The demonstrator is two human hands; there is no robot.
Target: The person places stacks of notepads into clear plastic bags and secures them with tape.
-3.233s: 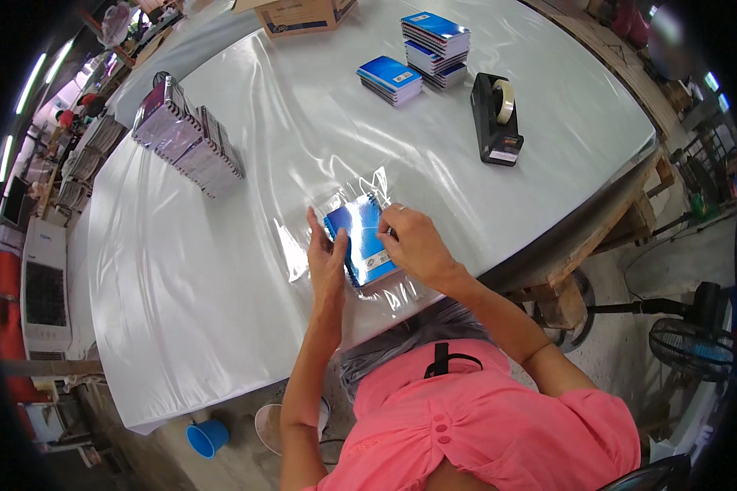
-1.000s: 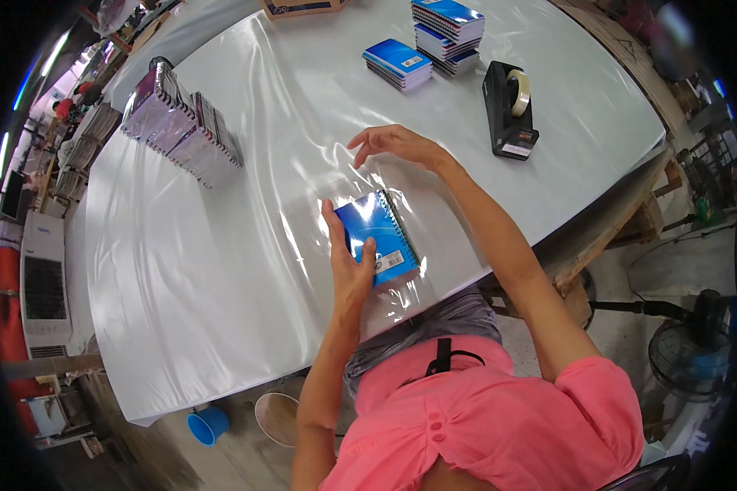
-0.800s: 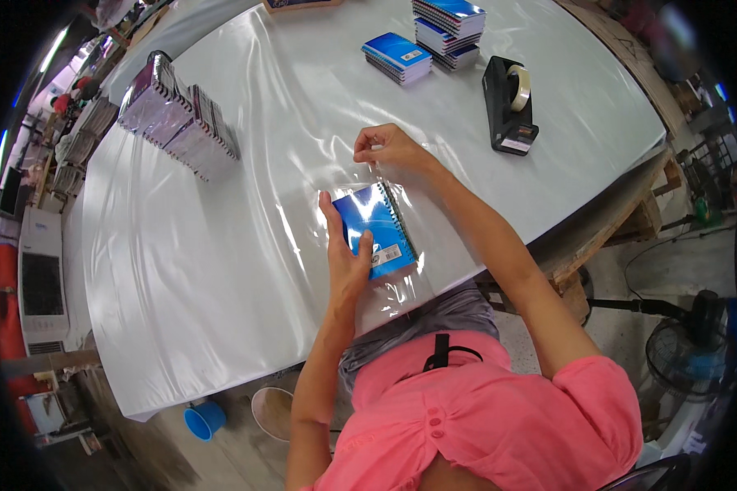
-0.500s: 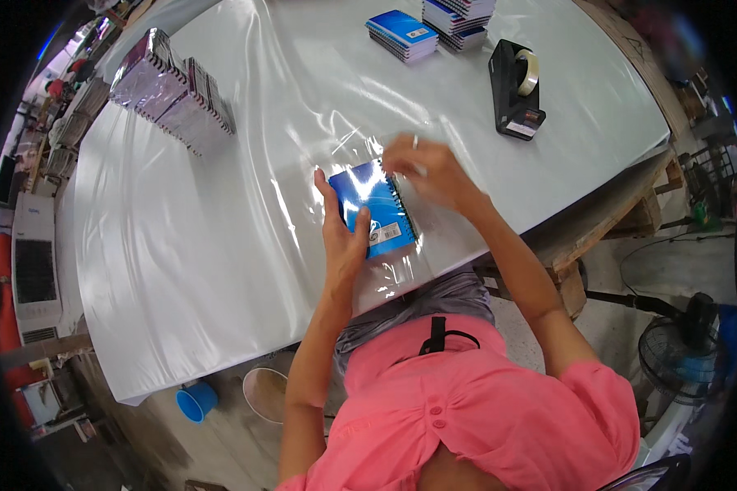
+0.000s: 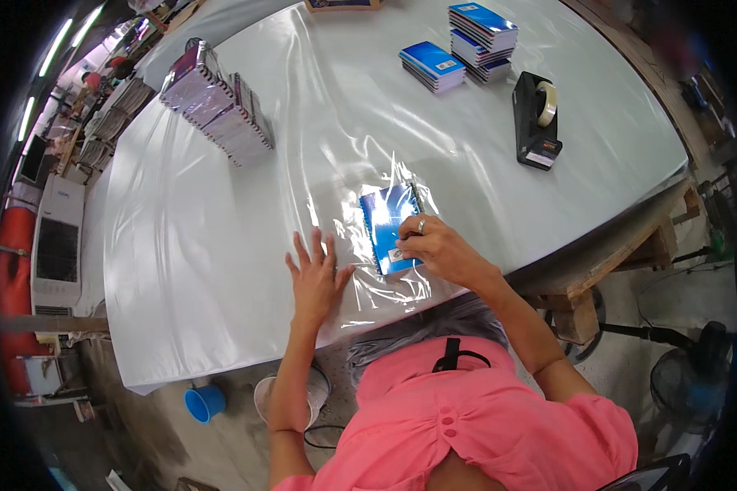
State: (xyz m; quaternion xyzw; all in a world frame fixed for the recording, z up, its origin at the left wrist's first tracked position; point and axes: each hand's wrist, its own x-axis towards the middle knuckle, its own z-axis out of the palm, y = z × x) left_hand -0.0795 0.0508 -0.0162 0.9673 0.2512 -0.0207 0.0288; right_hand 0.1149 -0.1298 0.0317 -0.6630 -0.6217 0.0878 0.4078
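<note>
A small blue spiral notebook (image 5: pixel 382 219) lies near the table's front edge on clear plastic film (image 5: pixel 354 301), which shows shiny creases around it. My right hand (image 5: pixel 440 252) is over the notebook's lower right part, thumb and fingertips pinched together. Whatever sits between those fingertips is too small to make out. To the left of the notebook, my left hand (image 5: pixel 315 274) rests with its fingers spread, apart from the notebook and holding nothing.
A black tape dispenser (image 5: pixel 528 135) stands at the right. Behind it are a tall stack of blue notebooks (image 5: pixel 485 24) and a lower stack (image 5: pixel 430 61). Plastic-wrapped notebook stacks (image 5: pixel 221 106) stand far left. A blue bucket (image 5: pixel 205 403) is on the floor.
My left hand has let go of the notebook and spread out to its left. My right hand has come down from the notebook's upper corner to its lower right. Spiral binding now shows along its left edge.
</note>
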